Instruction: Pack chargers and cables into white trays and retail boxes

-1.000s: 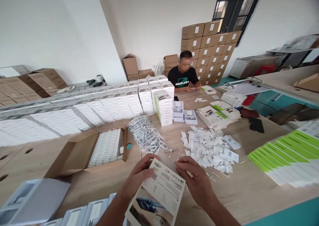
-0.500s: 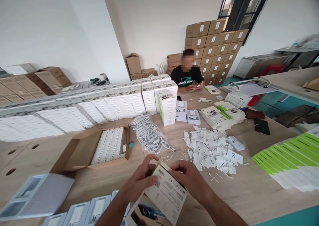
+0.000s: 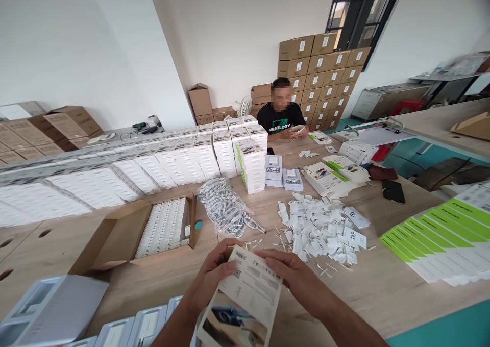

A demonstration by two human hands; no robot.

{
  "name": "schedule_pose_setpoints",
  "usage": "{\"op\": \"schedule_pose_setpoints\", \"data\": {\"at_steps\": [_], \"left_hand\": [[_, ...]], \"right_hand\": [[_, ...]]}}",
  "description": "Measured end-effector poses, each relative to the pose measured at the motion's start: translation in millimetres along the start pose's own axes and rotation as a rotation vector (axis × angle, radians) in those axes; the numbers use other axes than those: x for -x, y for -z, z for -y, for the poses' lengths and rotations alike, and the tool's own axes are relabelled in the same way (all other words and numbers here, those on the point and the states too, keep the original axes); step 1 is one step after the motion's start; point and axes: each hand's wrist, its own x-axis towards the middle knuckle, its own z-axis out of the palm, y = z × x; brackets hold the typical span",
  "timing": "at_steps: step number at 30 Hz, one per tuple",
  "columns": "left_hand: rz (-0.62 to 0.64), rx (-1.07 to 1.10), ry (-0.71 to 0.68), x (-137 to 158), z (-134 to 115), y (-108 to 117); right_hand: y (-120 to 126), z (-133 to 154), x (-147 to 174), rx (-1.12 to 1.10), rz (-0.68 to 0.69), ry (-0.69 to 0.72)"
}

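A printed white product box [image 3: 248, 296] is held between both hands over the near part of the table. My left hand [image 3: 214, 275] grips its left edge, thumb on the printed face near the barcode. My right hand [image 3: 293, 278] is closed on the upper right corner, thumb lying along the edge. The top end of the box looks closed. Below and left lie pale plastic trays [image 3: 147, 326] with white items in them, partly covered by my left arm. Beyond the hands are a bag of cables [image 3: 225, 204] and a heap of small white pieces [image 3: 321, 229].
An open carton [image 3: 164, 227] of white parts stands at left, before a long row of stacked white boxes [image 3: 179, 158]. Flat green-and-white boxes [image 3: 440, 234] fan out at right. A co-worker [image 3: 281, 117] sits across the table, holding something small. A stack of trays [image 3: 57, 306] lies at lower left.
The flap that stood up at the box's top end is now folded down. My right hand has shifted onto the upper right corner. The view has turned slightly right.
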Motion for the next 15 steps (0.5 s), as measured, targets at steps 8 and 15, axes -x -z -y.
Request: {"op": "schedule_pose_setpoints", "data": {"at_steps": [8,15], "left_hand": [[-0.045,0.113,-0.011,-7,15,2],[0.065,-0.027,0.278,-14,39,2]], "right_hand": [[6,-18,10,-0.020,0.029,-0.024],[26,-59,14,0.017,0.136,-0.155]]}}
